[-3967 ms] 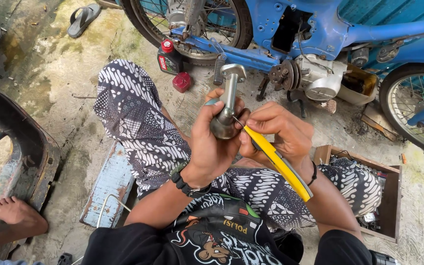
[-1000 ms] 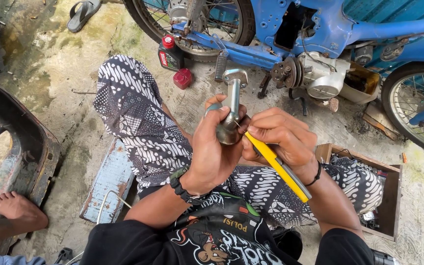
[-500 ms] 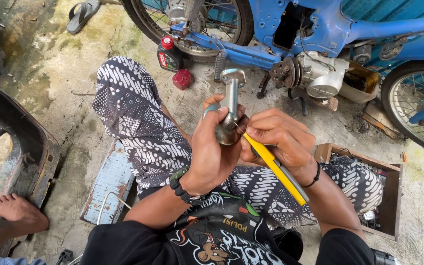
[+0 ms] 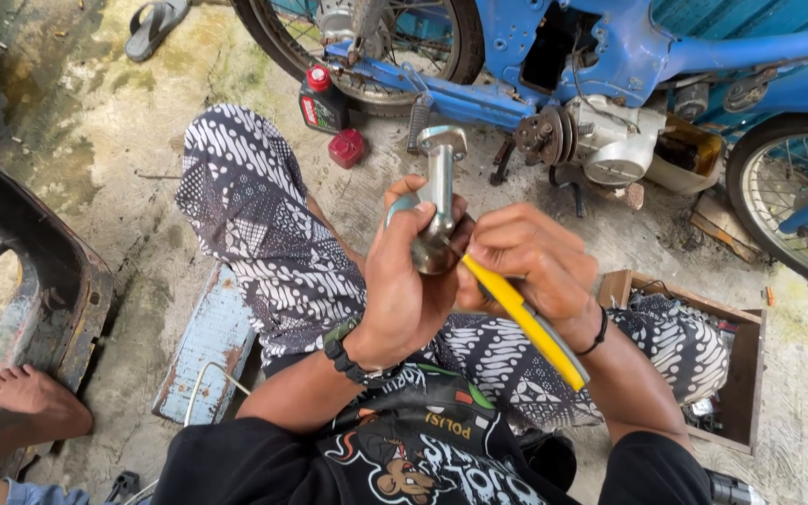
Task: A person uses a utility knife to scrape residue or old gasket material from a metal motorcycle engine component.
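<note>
Over concrete floor (image 4: 123,159), left hand (image 4: 404,281) grips metal part (image 4: 437,201); right hand (image 4: 530,266) pinches yellow-handled tool (image 4: 526,323)

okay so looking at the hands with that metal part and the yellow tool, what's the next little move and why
Probably keep the left hand gripping the metal part steady while the right hand works the yellow-handled tool a touch deeper into its lower end. The tip already sits at that end, and the part stands upright.
</note>
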